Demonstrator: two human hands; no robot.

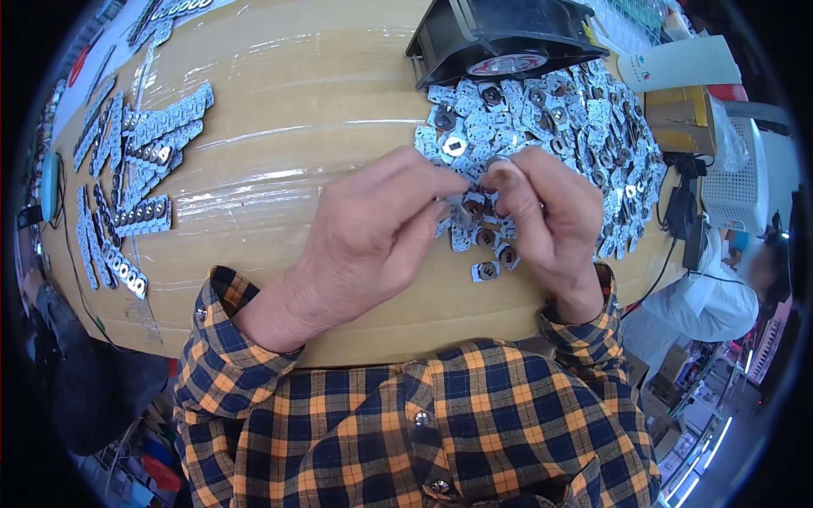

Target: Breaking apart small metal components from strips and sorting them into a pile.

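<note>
Both of my hands are raised over the near left edge of a heap of small circuit boards (593,127), which are pale blue-white, many with a round dark or silver part. My left hand (364,224) has its thumb and fingers pinched together; a small blurred bit shows at the tips, too unclear to name. Close beside it, my right hand (555,212) is closed, thumb pressed against the curled forefinger. A silvery rounded edge shows at its fingertips, but what it grips is mostly hidden. A few loose boards (485,271) lie just below the hands.
A black box-shaped fan (508,42) stands behind the heap. Joined strips of boards (157,152) lie at the left. To the right are a pale cylinder (682,63), a cardboard box (677,118), a white perforated basket (735,178) and cables. People sit at both sides.
</note>
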